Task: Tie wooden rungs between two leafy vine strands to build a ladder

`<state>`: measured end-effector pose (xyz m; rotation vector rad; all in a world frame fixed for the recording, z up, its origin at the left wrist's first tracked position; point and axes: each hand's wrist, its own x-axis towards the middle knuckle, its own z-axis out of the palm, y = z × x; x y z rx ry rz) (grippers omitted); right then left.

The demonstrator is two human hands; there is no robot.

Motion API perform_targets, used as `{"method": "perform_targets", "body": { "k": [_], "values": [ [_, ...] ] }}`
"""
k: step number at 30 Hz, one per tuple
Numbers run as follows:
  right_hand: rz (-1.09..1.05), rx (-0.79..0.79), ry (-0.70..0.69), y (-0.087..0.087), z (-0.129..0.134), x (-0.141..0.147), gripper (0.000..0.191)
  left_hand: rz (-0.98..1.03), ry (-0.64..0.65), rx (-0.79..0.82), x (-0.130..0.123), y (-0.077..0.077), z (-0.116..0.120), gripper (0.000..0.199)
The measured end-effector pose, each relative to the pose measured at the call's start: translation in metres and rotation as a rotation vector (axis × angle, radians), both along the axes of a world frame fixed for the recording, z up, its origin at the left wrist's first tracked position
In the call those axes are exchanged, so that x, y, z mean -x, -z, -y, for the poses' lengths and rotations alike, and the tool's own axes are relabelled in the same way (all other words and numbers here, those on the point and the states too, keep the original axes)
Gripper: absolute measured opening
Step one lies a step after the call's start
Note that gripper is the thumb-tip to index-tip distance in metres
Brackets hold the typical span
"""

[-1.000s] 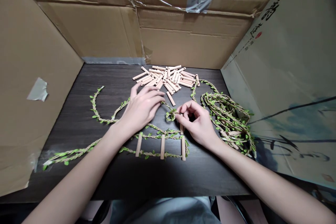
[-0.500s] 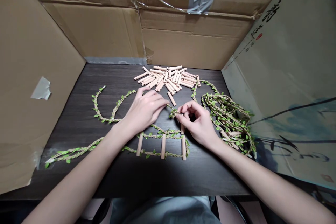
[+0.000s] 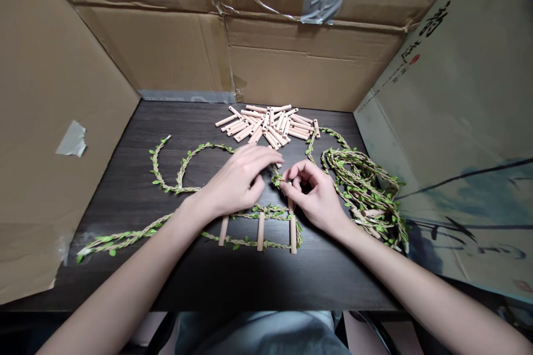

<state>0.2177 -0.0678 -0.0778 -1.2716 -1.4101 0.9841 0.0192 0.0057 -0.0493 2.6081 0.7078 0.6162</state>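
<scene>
Left hand: (image 3: 235,186) hovers over the middle of the table, wrist toward the lower left.
Left fingers: (image 3: 254,160) lie close together and slightly curled, their tips over a leaf-vine strand beside a half-hidden wooden dowel (image 3: 278,165).
Right hand: (image 3: 312,197) is curled just right of the left hand.
Right fingers: thumb and forefinger (image 3: 287,186) pinch a small leaf-vine knot (image 3: 277,179); the other fingers curl inward.
Ladder: three dowel rungs, including the middle rung (image 3: 260,231), sit between twine leaf vines (image 3: 245,242) below the hands. Another dowel (image 3: 290,206) stands just under the right fingers.
Dowels: a loose pile (image 3: 266,125) lies beyond the hands.
Spare vine: a tangled coil (image 3: 358,194) lies at right; a loop (image 3: 166,175) lies at left.
Surroundings: a dark wood table (image 3: 125,283) is walled by an opened cardboard box (image 3: 166,50).
</scene>
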Motion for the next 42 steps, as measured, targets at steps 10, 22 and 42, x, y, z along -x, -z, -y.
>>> {"method": "perform_targets", "body": {
  "k": [10, 22, 42],
  "values": [
    [0.164, 0.001, -0.041, -0.001, 0.0, -0.001, 0.018, 0.015, -0.02, 0.232, -0.004, 0.002, 0.004, 0.023],
    [0.189, 0.003, -0.043, 0.002, 0.0, -0.004, 0.02, -0.014, -0.106, 0.189, 0.001, 0.004, -0.004, 0.019],
    [0.314, -0.073, -0.015, 0.005, 0.0, -0.004, 0.007, 0.01, -0.207, 0.347, 0.002, -0.003, -0.007, 0.02]
  ]
}}
